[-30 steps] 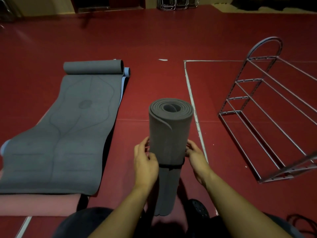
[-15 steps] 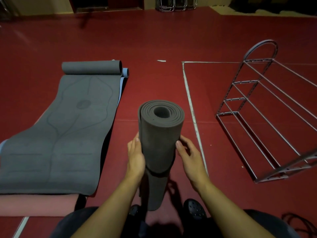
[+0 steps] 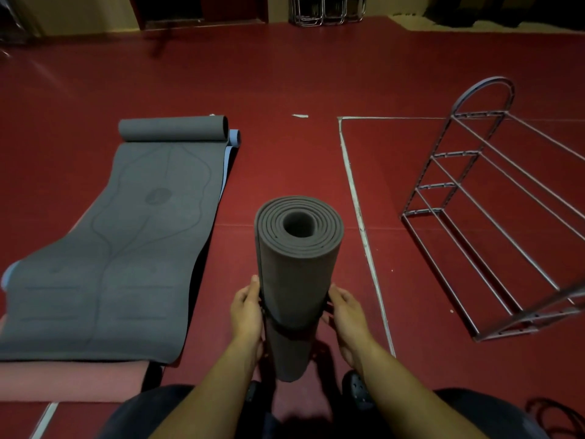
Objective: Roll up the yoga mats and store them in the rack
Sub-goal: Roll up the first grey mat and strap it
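A rolled grey yoga mat stands upright on end between my knees, its spiral top facing me. A black strap circles it near the middle. My left hand grips the roll's left side at the strap, and my right hand grips its right side. A second grey mat lies mostly flat on the floor at the left, its far end rolled, with a blue mat under it. The metal rack stands bare at the right.
A pink mat lies beneath the grey one at the lower left. White floor tape runs between me and the rack. Folded metal chairs stand at the far wall. A black cord lies at the lower right.
The roll has turned more upright and closer to me, so its top end faces the camera more. Both hands have slid down to the strap on either side.
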A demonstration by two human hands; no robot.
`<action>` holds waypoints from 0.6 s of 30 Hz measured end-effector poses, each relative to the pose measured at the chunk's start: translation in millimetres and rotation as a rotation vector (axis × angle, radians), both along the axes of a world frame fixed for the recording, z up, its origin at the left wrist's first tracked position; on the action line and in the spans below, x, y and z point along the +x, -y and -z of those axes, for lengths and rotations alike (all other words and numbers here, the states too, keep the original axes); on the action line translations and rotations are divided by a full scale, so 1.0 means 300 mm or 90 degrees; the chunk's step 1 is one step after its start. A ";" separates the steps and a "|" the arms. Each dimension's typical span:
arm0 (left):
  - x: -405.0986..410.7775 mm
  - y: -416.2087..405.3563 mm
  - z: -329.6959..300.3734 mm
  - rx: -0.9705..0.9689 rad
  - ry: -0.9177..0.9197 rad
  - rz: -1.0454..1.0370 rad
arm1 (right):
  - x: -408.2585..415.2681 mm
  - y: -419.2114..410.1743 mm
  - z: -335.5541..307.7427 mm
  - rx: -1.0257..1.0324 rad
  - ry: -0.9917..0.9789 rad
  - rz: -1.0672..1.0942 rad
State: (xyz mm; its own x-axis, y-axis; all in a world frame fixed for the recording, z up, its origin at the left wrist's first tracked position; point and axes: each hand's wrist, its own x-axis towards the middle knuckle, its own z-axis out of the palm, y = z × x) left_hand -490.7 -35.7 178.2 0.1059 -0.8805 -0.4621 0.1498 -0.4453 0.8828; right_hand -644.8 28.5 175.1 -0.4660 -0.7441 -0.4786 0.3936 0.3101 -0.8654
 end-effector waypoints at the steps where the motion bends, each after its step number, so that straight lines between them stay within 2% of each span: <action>1: 0.008 -0.001 0.002 0.004 -0.004 0.009 | 0.003 0.005 0.009 0.000 0.000 0.009; 5: 0.020 0.008 0.019 -0.013 0.045 0.021 | 0.000 0.026 0.007 0.009 0.023 0.049; 10: 0.026 0.027 0.060 -0.019 0.127 0.028 | -0.020 0.059 0.060 0.080 -0.085 0.042; 14: 0.031 0.031 0.114 0.026 0.172 0.031 | -0.036 0.055 0.098 0.164 -0.073 0.029; 18: 0.037 0.050 0.177 0.059 0.199 0.035 | -0.039 0.042 0.105 0.165 -0.052 -0.004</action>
State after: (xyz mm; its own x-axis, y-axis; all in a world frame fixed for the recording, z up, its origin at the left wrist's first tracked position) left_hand -479.7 -50.9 125.1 0.2091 -0.8442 -0.4936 -0.1480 -0.5263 0.8373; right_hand -656.4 15.9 143.6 -0.5076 -0.6046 -0.6138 0.3229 0.5271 -0.7861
